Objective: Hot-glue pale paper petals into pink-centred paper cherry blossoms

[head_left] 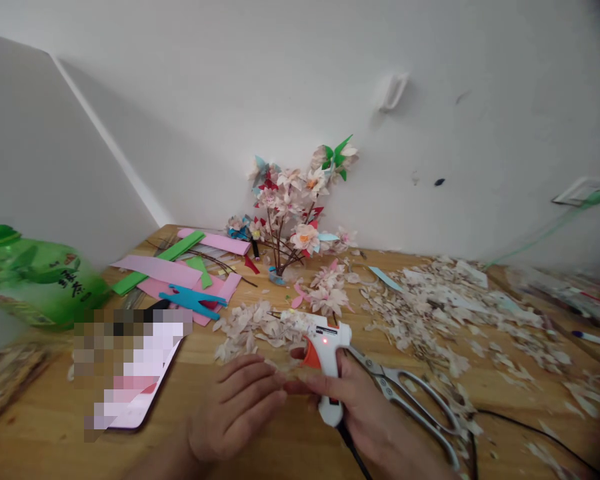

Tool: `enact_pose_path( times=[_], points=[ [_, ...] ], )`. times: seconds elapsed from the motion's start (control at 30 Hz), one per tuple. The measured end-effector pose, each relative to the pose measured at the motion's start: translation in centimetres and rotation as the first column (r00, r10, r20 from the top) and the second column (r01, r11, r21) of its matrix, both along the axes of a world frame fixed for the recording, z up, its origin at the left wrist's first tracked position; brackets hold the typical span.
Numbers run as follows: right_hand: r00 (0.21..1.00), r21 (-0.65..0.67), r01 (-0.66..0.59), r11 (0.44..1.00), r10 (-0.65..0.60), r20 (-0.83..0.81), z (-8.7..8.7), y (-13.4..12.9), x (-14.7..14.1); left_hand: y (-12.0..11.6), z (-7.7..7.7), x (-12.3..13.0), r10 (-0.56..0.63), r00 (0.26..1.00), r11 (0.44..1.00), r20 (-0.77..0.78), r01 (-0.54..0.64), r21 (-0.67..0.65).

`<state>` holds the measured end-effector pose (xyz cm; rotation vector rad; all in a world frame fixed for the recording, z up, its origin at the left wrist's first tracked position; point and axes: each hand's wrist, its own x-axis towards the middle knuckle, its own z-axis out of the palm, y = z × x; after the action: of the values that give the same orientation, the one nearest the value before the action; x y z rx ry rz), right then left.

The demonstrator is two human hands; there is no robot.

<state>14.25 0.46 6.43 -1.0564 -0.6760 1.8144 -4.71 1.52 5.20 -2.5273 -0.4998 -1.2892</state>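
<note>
My right hand is wrapped round the handle of a white glue gun with an orange trigger and a small red light. Its nozzle points left, over a heap of pale petals. Just left of the handle is my left hand, back up, its fingers held together and reaching toward the right fingertips. A small pale piece seems to lie between the two hands, blurred; what the left fingertips hold is hidden. Beyond the gun lie loose paper-like flowers, and a bunch of flowers on stems stands upright in a small clear holder.
Metal scissors lie right of my right hand, near a black cable. Petal scraps spread across the right side. At left are a phone, a green bottle and coloured strips. A white wall stands behind.
</note>
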Motion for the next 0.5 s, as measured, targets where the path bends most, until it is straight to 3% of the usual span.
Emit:
enact_pose_path(
  times=[0.17, 0.27, 0.33, 0.4, 0.5],
  points=[
    [0.995, 0.019, 0.054, 0.998, -0.056, 0.078, -0.1, 0.2, -0.2, 0.0, -0.7, -0.1, -0.029, 0.999, 0.999, 0.013, 0.029, -0.012],
    [0.957, 0.093, 0.104, 0.990, -0.125, 0.261, -0.8, 0.6, 0.2, 0.2, -1.1, -0.1, 0.008, 0.999, 0.996, 0.031, -0.005, -0.087],
    [0.899, 0.173, 0.081, 0.982, -0.146, 0.412, -1.5, 1.0, 1.0, 0.2, -1.1, 0.1, 0.023, 0.999, 0.978, 0.025, -0.017, -0.209],
    [0.822, 0.259, 0.034, 0.965, -0.174, 0.542, -2.1, 1.4, 2.2, -0.1, -0.9, 0.4, -0.041, 0.995, 0.916, -0.091, 0.001, -0.400],
    [0.653, 0.454, -0.033, 0.891, -0.324, 0.684, -2.5, 1.5, 4.9, -1.0, -0.5, 0.8, -0.223, 0.933, 0.751, -0.282, -0.020, -0.660]
  ],
)
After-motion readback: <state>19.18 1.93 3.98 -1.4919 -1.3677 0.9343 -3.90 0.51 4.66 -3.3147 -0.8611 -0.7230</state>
